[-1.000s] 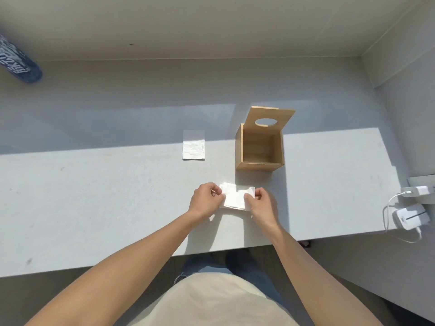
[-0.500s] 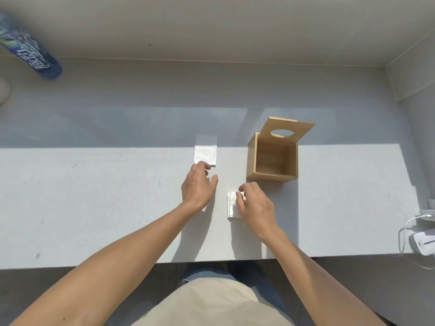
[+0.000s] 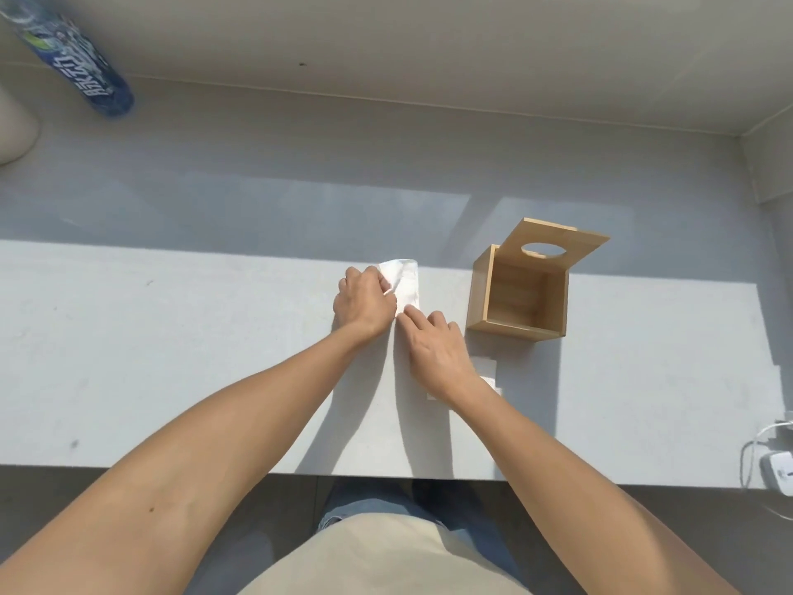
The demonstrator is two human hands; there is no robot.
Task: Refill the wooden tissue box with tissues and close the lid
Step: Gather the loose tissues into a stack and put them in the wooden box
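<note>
The wooden tissue box (image 3: 480, 294) stands on the grey table, empty inside. Its lid (image 3: 575, 242), with an oval hole, is tipped up and back. Left of the box lies a white tissue stack (image 3: 410, 279). My left hand (image 3: 362, 302) pinches the left edge of the top tissue, which curls upward. Fingertips of my right hand (image 3: 433, 347) touch the stack's near end with the fingers loosely spread. A folded tissue (image 3: 489, 380) lies flat on the table, partly hidden under my right wrist, in front of the box.
A blue-labelled bottle (image 3: 75, 66) lies at the far left near the wall. A white charger with its cable (image 3: 779, 470) sits at the table's right front edge. A beige rounded object (image 3: 13, 131) shows at the left border. The table's front edge (image 3: 214, 470) runs close to my body.
Both hands let go of the folded tissue, leaving it on the table. They moved forward to the far stack, where my left hand took hold of the top tissue.
</note>
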